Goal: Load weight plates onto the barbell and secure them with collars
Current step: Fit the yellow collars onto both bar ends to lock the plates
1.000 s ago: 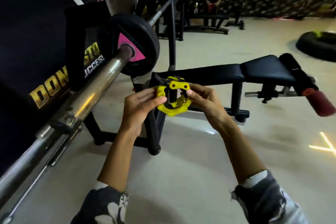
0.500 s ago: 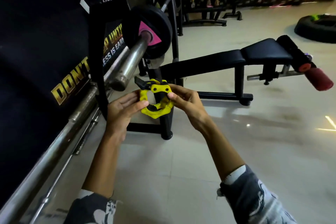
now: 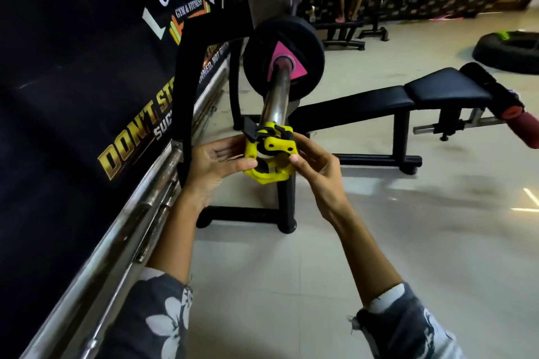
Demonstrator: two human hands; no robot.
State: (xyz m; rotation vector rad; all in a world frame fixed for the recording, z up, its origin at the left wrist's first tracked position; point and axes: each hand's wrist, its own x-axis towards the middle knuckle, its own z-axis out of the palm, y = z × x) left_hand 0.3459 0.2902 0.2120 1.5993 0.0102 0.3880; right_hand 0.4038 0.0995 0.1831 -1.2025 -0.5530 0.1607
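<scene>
The yellow collar (image 3: 269, 156) is held at the near end of the barbell sleeve (image 3: 275, 96), its ring in line with the sleeve end; whether the sleeve has entered the ring cannot be told. The black lever at the collar's top left stands out from the ring.

The left hand (image 3: 217, 163) grips the collar's left side, palm turned inward, thumb along the lower left edge. The right hand (image 3: 316, 167) grips the right side, thumb pressed on the ring's right edge and fingers curled behind it.

One black weight plate (image 3: 303, 46) with a pink triangle mark sits farther up the sleeve, well apart from the collar. The barbell rests in a black rack (image 3: 186, 90). A black bench (image 3: 379, 102) stands on the floor to the right, behind the hands.
</scene>
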